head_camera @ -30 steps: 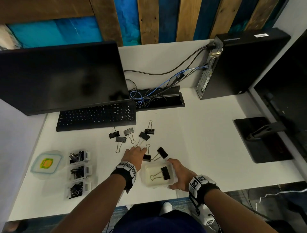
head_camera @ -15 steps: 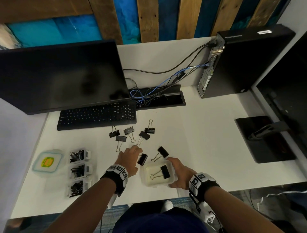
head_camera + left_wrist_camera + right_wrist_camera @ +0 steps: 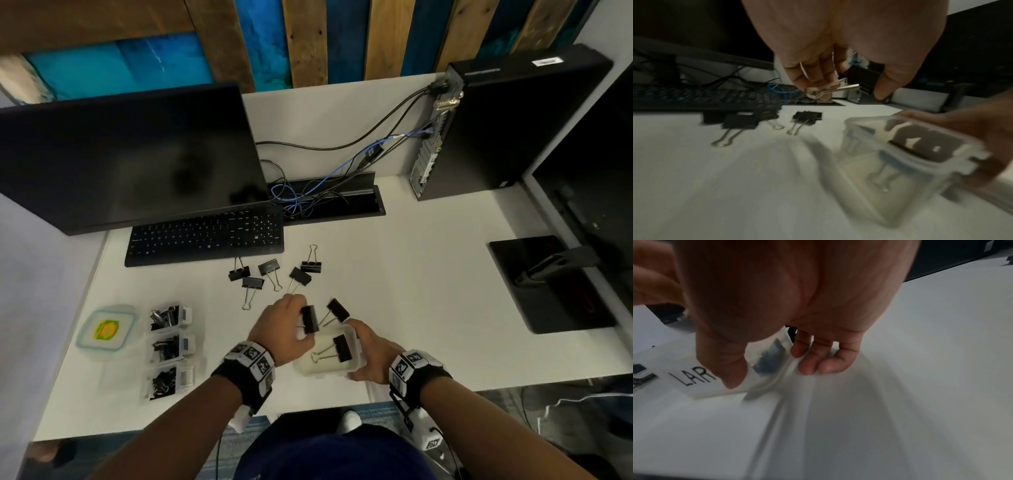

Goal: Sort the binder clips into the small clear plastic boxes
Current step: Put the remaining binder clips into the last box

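My left hand [image 3: 286, 329] pinches a large black binder clip [image 3: 310, 319] just above the near-left rim of a clear plastic box [image 3: 356, 342]. In the left wrist view the clip [image 3: 862, 78] sits between thumb and fingers, its wire handles against the fingertips [image 3: 818, 91]. My right hand [image 3: 371, 356] grips the box's right side; its thumb lies over a label reading "LAR" [image 3: 692, 376]. One black clip [image 3: 342, 348] lies inside the box. Another clip [image 3: 338, 310] lies just beyond it. Several more clips [image 3: 272, 270] are scattered in front of the keyboard.
Three small clear boxes [image 3: 169, 349] with clips stand in a column at the left, a lid with a yellow sticker [image 3: 106, 330] beside them. A keyboard [image 3: 205, 234] and monitor [image 3: 130, 157] stand behind. A PC tower [image 3: 507, 126] and a second monitor's base [image 3: 548, 284] are at the right.
My left hand has picked a clip off the desk and drawn it back toward the box. The right hand has kept its hold on the box.
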